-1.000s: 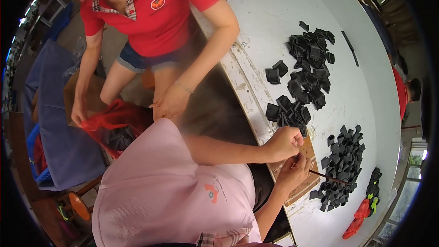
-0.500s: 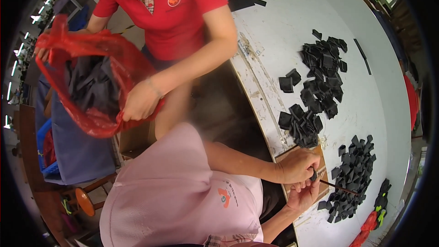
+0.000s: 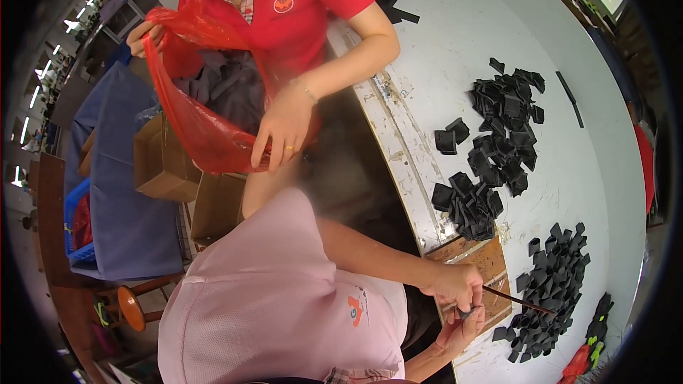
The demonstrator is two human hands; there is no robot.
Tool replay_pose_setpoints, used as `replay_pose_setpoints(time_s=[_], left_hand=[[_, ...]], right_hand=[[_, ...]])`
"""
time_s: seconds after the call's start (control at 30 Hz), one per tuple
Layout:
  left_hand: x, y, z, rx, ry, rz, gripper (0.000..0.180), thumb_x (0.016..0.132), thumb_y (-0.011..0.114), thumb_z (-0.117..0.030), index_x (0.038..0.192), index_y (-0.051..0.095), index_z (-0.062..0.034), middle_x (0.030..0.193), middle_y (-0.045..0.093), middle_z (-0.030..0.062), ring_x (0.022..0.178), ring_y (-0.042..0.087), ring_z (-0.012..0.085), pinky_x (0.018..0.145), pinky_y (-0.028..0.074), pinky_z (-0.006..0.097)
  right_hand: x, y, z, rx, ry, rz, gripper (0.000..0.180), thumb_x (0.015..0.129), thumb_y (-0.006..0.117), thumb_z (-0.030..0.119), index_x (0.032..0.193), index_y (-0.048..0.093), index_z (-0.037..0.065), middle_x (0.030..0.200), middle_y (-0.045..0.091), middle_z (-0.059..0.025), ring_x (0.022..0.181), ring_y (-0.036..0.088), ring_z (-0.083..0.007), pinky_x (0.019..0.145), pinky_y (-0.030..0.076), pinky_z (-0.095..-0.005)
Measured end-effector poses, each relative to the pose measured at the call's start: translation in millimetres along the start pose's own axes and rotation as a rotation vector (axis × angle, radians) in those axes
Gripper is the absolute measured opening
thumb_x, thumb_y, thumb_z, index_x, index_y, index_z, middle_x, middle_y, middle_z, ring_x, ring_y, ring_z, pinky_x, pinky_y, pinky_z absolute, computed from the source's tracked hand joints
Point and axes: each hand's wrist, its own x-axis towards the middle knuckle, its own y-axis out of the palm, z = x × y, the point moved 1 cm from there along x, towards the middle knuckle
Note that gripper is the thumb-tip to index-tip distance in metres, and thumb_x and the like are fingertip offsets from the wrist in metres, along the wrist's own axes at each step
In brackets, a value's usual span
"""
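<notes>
My left hand (image 3: 457,286) and my right hand (image 3: 461,333) meet at the near table edge, fingers closed together. Between their fingertips is a small black fabric piece (image 3: 466,312), mostly covered. A thin dark rod (image 3: 519,301) slants from beside my left fingers toward a pile of small folded black pieces (image 3: 551,284); whether I hold it cannot be made out. Under my hands lies a brown wooden board (image 3: 484,262). Flatter black fabric pieces (image 3: 504,128) are heaped farther along the table.
Across from me, a person in a red shirt (image 3: 306,21) holds a red plastic bag (image 3: 206,135) with dark cloth inside. Cardboard boxes (image 3: 163,160) and a wooden stool (image 3: 131,308) stand at left. A black strip (image 3: 569,99) lies on the white table (image 3: 441,43).
My hands have moved slightly left and down, away from the rod, and more of the board shows. The other person has shifted the red bag right and up, exposing the boxes.
</notes>
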Motion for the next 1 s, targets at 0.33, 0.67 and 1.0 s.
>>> replay_pose_setpoints(time_s=[0.33,0.67,1.0], left_hand=[[17.2,19.5,-3.7,-0.405,-0.119,0.18,0.021,0.071,0.057,0.003,0.09,0.049,-0.0004,0.065,0.049,0.0029,0.038,0.037,0.0033,0.031,0.025,0.019],[16.1,61.7,-48.7,-0.25,0.073,0.182,0.018,0.084,0.047,-0.004,0.102,0.05,-0.0027,0.067,0.053,0.0024,0.036,0.031,0.0009,0.034,0.025,0.015],[27.7,56.5,-36.9,-0.286,0.192,0.033,0.01,0.082,0.055,-0.007,0.09,0.051,-0.002,0.062,0.048,-0.0009,0.037,0.033,0.0028,0.036,0.024,0.017]], right_hand=[[-25.5,17.1,37.1,0.091,-0.099,-0.135,0.023,0.076,0.057,0.018,0.084,0.051,-0.002,0.068,0.049,-0.0045,0.055,0.046,-0.0077,0.042,0.035,-0.0163],[-19.1,22.5,111.0,-0.31,-0.355,-0.004,0.02,0.081,0.058,0.021,0.073,0.051,0.004,0.064,0.045,0.0035,0.05,0.035,-0.0026,0.044,0.025,-0.0165],[16.6,9.5,101.7,-0.005,-0.166,0.285,0.023,0.083,0.057,0.023,0.077,0.053,0.002,0.059,0.043,0.0012,0.05,0.037,-0.0056,0.044,0.029,-0.0173]])
